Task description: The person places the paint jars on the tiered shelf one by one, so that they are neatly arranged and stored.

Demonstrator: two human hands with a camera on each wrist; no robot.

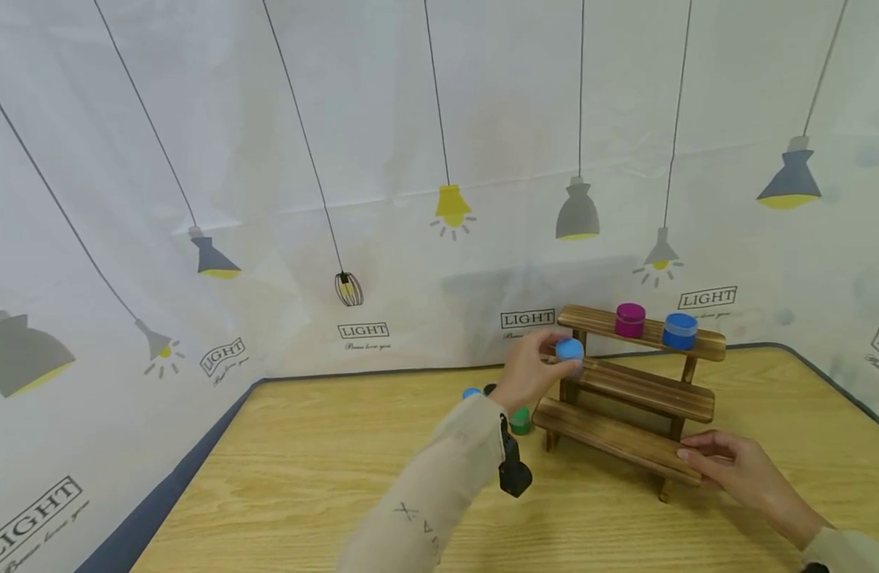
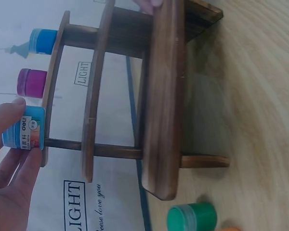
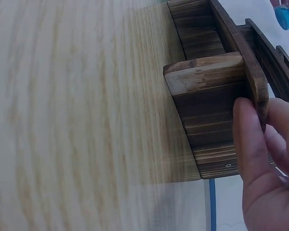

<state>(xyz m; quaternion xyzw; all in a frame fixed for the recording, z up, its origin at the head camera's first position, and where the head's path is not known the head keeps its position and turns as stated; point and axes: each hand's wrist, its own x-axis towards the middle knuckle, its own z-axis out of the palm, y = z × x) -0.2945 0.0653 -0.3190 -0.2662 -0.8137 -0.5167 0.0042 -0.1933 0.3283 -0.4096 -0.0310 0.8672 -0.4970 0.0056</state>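
Note:
A small light blue paint jar (image 1: 569, 349) with a printed label is pinched between the thumb and fingers of my left hand (image 1: 527, 372). It sits at the left end of the top step of a three-step wooden rack (image 1: 622, 434); whether it bears on the wood I cannot tell. Farther right along that step stand a magenta jar (image 1: 630, 320) and a darker blue jar (image 1: 680, 331). My right hand (image 1: 748, 473) grips the right end of the lowest step, fingers beneath its edge in the right wrist view. The two lower steps hold no jars.
Left of the rack, on the wooden table (image 1: 303, 477), stand a green jar (image 1: 521, 420), a blue-topped jar (image 1: 471, 393) and a dark one (image 1: 490, 389), partly behind my left arm. An orange thing (image 2: 229, 229) shows at the left wrist view's edge. A lamp-printed cloth (image 1: 411, 263) hangs behind.

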